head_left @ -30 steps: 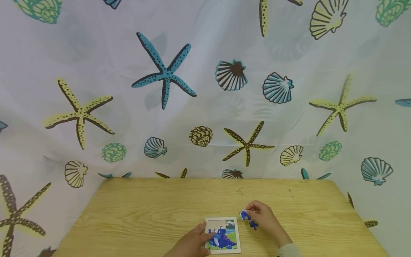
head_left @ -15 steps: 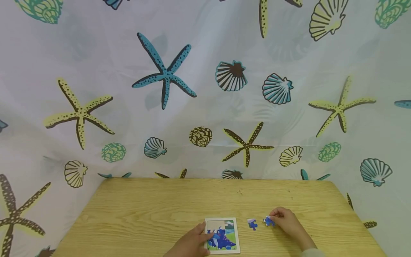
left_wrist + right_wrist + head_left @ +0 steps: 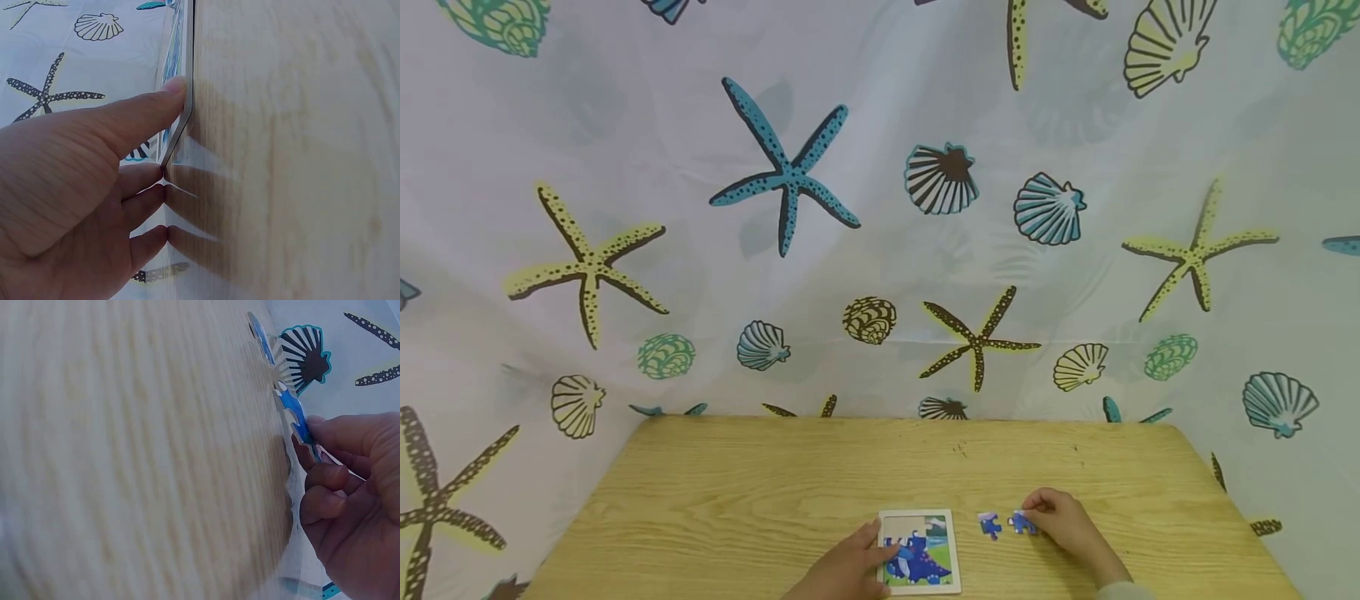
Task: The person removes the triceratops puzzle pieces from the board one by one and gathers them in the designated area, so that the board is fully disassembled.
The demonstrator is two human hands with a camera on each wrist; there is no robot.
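A square jigsaw puzzle board (image 3: 956, 554) with a pale frame lies near the table's front edge. Its picture shows a blue dinosaur, and bare backing shows at the upper left. My left hand (image 3: 847, 564) holds the board's left side, one digit over the picture; in the left wrist view the thumb (image 3: 147, 112) lies against the board's face and the other fingertips meet its edge. Right of the board, my right hand (image 3: 1066, 523) pinches a blue jigsaw piece (image 3: 299, 422) between thumb and fingers. Just left of that piece lies another blue jigsaw piece (image 3: 988, 526).
The wooden table (image 3: 737, 492) extends behind and to both sides of the hands. A white curtain (image 3: 850, 250) printed with starfish and shells hangs around its back and sides.
The right hand has carried its piece rightward, away from the board, then slightly back left. The other piece, earlier partly behind that hand, shows fully. The left hand has stayed in place.
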